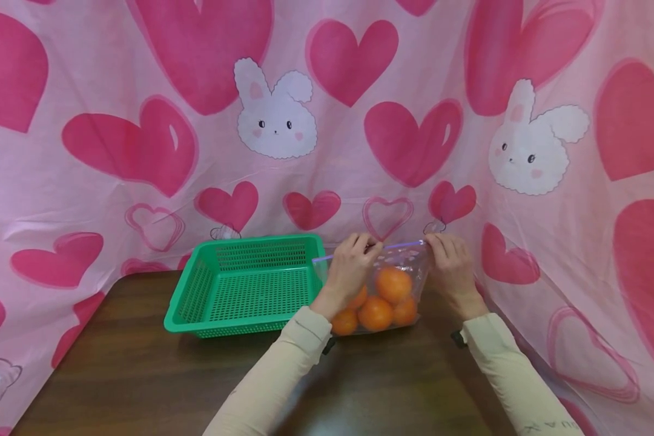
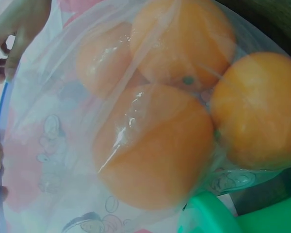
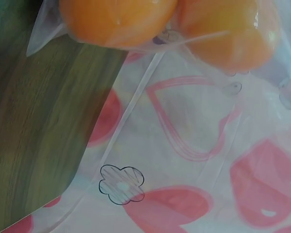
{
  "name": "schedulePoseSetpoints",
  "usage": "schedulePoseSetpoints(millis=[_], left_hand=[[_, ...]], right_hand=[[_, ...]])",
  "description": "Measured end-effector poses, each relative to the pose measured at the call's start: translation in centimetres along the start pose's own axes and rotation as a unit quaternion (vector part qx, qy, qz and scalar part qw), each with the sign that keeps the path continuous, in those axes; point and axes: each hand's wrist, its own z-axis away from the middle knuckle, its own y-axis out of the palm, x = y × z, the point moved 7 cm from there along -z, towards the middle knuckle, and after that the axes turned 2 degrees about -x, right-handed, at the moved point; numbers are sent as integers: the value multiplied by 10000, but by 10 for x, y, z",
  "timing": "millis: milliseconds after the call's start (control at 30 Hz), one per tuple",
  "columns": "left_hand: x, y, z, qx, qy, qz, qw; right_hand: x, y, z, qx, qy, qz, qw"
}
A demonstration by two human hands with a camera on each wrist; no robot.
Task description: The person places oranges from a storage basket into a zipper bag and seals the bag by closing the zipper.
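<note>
A transparent zip bag with a purple zip strip holds several oranges in its lower part. My left hand pinches the strip near its middle, the fingers bent over the top edge. At the strip's right end, my right hand pinches the bag's corner. Through the plastic, the left wrist view shows the oranges close up, the right hand at upper left and only fingertips of the left hand at the left edge. The right wrist view has oranges in the bag, without the right hand.
A green plastic basket with perforated walls stands left of the bag, nothing inside it. Both are on a dark wooden table. Pink cloth with hearts and rabbits hangs behind and along the sides.
</note>
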Motion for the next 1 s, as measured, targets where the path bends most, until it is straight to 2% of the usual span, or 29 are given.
schedulePoseSetpoints(millis=[367, 500, 567, 667, 733, 800, 867, 900, 933, 967, 1000], left_hand=[[6, -3, 4, -146, 6, 11, 9999], [7, -6, 4, -98, 12, 139, 9999], [10, -8, 5, -36, -33, 369, 9993], [20, -13, 9, 44, -226, 750, 9969], [30, -19, 14, 19, -473, 947, 9944], [43, -25, 23, -61, -860, 1106, 9901], [56, -30, 34, -137, -1424, 1423, 9794], [63, -31, 41, -128, -1763, 1661, 9701], [70, -31, 48, -91, -2137, 1984, 9565], [75, -30, 55, -2, -2505, 2359, 9390], [80, -28, 63, 123, -2879, 2752, 9172]], right_hand=[[-14, -6, 2, -267, 280, 99, 9992], [-18, -4, 3, -146, 393, -71, 9991], [-22, -3, 4, -92, 589, -325, 9977], [-31, 0, 6, -53, 1048, -1017, 9893], [-35, 2, 8, -33, 1445, -1482, 9783], [-38, 3, 10, 6, 1855, -1906, 9640], [-40, 4, 12, 5, 2292, -2223, 9477], [-40, 5, 13, 0, 2521, -2434, 9366], [-41, 6, 15, -41, 2748, -2695, 9230], [-42, 7, 16, -110, 2987, -2994, 9061], [-44, 9, 18, -212, 3230, -3274, 8877]])
